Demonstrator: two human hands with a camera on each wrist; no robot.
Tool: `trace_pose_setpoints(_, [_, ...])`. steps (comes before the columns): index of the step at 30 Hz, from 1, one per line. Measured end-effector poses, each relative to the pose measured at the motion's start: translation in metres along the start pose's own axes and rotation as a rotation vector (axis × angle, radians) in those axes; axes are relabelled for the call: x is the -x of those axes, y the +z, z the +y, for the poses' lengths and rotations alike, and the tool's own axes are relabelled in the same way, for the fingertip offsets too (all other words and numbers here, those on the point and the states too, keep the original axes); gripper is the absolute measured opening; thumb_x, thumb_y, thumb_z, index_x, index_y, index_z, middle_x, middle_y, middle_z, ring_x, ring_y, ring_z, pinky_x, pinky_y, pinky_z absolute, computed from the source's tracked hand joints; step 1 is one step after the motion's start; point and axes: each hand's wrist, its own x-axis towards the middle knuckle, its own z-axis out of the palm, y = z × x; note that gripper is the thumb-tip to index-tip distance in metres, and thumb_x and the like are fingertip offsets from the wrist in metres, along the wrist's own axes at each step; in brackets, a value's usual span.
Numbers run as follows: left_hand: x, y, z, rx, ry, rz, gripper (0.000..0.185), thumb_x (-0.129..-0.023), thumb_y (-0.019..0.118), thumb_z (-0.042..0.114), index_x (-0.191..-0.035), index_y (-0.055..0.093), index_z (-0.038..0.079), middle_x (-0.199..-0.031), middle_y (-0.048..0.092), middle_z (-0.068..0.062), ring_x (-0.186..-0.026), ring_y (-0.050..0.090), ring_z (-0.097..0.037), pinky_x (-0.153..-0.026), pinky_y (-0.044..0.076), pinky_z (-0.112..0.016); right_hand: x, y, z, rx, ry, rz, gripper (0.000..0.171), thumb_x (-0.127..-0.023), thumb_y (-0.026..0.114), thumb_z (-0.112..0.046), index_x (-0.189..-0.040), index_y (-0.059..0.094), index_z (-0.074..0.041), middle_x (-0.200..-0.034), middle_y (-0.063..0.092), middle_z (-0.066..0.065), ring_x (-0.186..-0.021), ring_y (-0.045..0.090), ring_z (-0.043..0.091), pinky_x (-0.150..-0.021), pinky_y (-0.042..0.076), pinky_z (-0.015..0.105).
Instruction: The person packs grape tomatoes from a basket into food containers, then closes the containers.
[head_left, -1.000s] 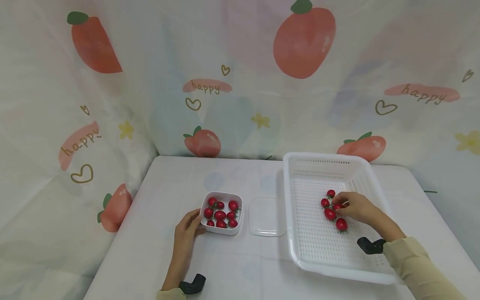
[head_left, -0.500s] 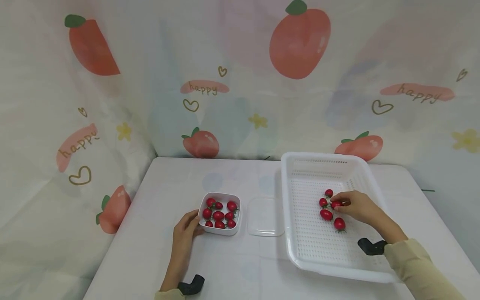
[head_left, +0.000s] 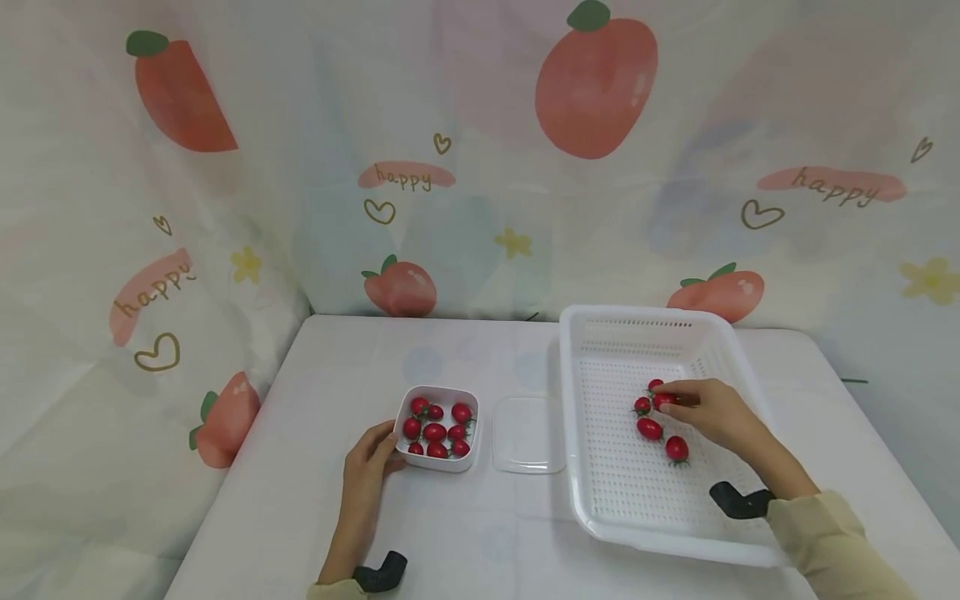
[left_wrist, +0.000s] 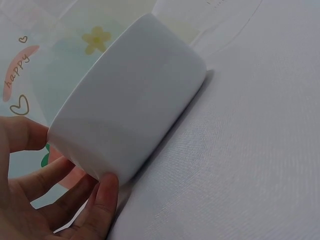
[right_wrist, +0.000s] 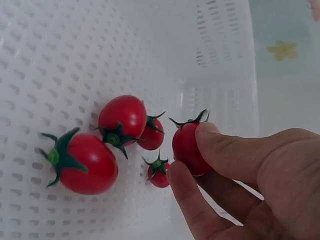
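A small white box holds several red cherry tomatoes. My left hand grips its near left corner; in the left wrist view the thumb and fingers wrap the box wall. In the white perforated basket, my right hand pinches one cherry tomato between thumb and forefinger. Several more tomatoes lie loose on the basket floor just left of it.
A clear lid lies flat between the box and the basket. The white table meets a fruit-print cloth backdrop at the rear and left. Black wrist mounts sit on both forearms.
My right hand's fingers have closed on one tomato and drawn it slightly up and away from the cluster. The left hand stays on the box.
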Motion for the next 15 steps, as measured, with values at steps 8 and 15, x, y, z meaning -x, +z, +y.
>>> trace_pose_setpoints(8, [0.001,0.001,0.000,0.007,0.008,-0.002,0.035,-0.108,0.055,0.032,-0.140,0.063,0.017,-0.143,0.064,-0.006,-0.111,0.066,-0.020,-0.089,0.060,-0.018,-0.003,-0.003,-0.023,-0.080,-0.078,-0.004,0.043,-0.098,0.072,-0.018,-0.135,0.066,0.001,-0.122,0.073,0.024,-0.109,0.071,0.039,-0.090,0.064,0.051])
trace_pose_setpoints(15, [0.002,0.001,0.001,0.004,0.016,-0.002,0.037,-0.109,0.055,0.033,-0.141,0.063,0.016,-0.144,0.063,-0.008,-0.111,0.066,-0.019,-0.089,0.060,-0.018,-0.010,-0.006,-0.042,-0.193,-0.192,-0.086,0.040,-0.100,0.071,-0.017,-0.136,0.066,-0.002,-0.119,0.077,0.015,-0.096,0.074,0.025,-0.082,0.063,0.025])
